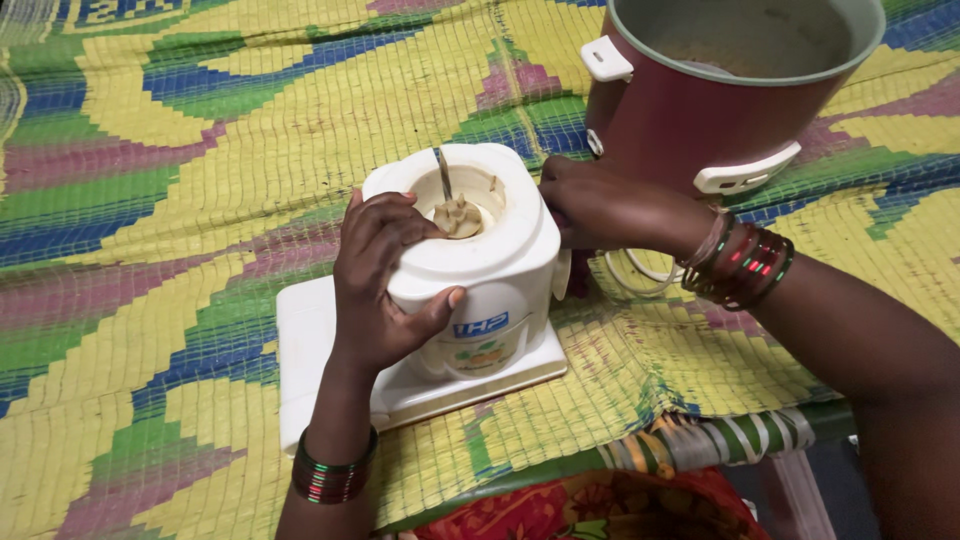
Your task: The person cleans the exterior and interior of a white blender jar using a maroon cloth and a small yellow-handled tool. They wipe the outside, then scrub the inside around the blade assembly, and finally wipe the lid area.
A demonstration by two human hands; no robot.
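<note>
The white mixer base (470,270) stands upright on a flat white slab (310,350), which lies on a woven mat (200,130) of yellow, green, blue and pink. The base looks like hard moulded plastic with a motor inside, so probably heavy for its size, stiff, and smooth enough to slip; its rounded shoulders and straight sides offer the surest hold, as the top well is too shallow to grip. The left hand (380,285) wraps the near side, thumb pressed against the front wall and fingers curled over the top rim, apparently pinching a thin metal tool (443,175) that stands in the well. The right hand (600,205) is cupped against the far side; its fingers are hidden behind the body, so how tightly it closes cannot be told. In the well sits a cream-coloured toothed coupler (458,215), with what looks like pale residue about it. Just behind, touching or nearly so, stands a dark red cooker pot (690,120) with white handles, its grey-green inside dusted with a faint brownish film and otherwise bare. Green and red bangles (745,265) ring both wrists.
</note>
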